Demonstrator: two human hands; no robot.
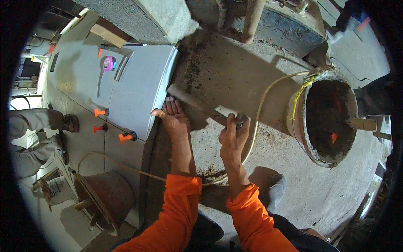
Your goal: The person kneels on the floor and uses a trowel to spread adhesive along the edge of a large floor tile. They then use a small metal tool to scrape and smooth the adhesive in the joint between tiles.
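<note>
My left hand (176, 124) is palm up at the raised edge of a white tile (147, 77), fingers stretched out and thumb touching the edge. My right hand (234, 136) is closed on a long, flat tool (191, 98), perhaps a trowel, whose far end reaches toward that edge just above my left fingers. Several orange levelling pieces (126, 137) sit along the tile joints. A pink tape measure (109, 63) and a curved metal piece (124, 66) lie on the upper tile.
A mortar-crusted bucket (296, 107) with a hose (265, 98) stands at right, another container (103, 197) at lower left. A concrete block (159, 21) and posts (254, 19) stand ahead. A person's legs (33, 122) are at left, another's dark leg (371, 94) at right.
</note>
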